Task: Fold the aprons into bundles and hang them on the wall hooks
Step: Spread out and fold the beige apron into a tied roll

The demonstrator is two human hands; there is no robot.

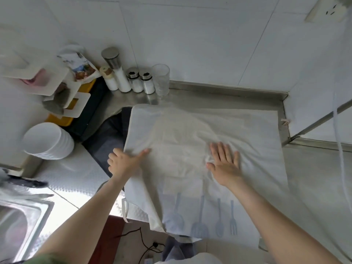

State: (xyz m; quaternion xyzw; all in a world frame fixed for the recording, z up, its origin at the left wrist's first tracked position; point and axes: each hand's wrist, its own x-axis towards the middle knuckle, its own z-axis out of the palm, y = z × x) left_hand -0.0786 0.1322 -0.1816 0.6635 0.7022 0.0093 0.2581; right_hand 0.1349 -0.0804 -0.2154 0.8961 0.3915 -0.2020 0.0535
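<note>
Smoothing the first apron flat, with the folding barely begun.

The white cloth apron with pale blue printed cutlery [200, 134] lies spread across the steel surface [314, 168], its printed end hanging over the near edge. It is creased in the middle and not yet a bundle. My right hand [224, 161] presses flat on it, fingers straight and spread. My left hand [123, 161] is at its left edge, one finger laid straight on top and the others curled; I cannot tell whether they grip the hem. A dark cloth [108, 138] shows from under that edge, perhaps another apron. I'd say all the bundling and hanging remain; no hooks are in view.
</note>
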